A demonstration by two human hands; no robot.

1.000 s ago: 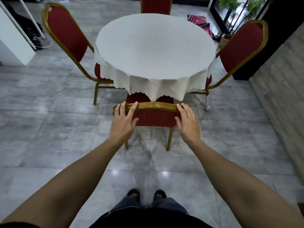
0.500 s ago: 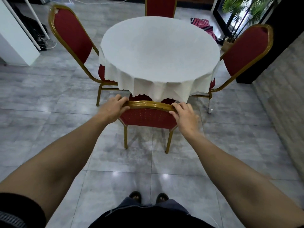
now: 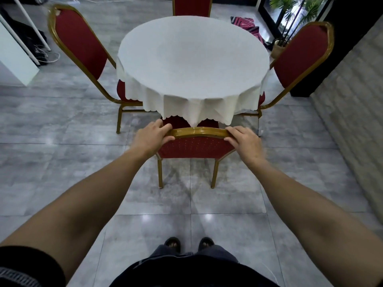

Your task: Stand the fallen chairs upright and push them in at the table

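The table (image 3: 192,59) is placed at the centre, and four upright chairs are set around it. The near chair (image 3: 196,145) is positioned directly before the table, its seat tucked under the hanging tablecloth (image 3: 199,108). Its top rail is gripped at the left end by the left hand (image 3: 152,136) and at the right end by the right hand (image 3: 244,141). The left chair (image 3: 83,46) is set at the table's left, the right chair (image 3: 300,52) at its right, and the far chair (image 3: 191,6) behind it. A potted plant (image 3: 290,15) is seen behind the right chair.
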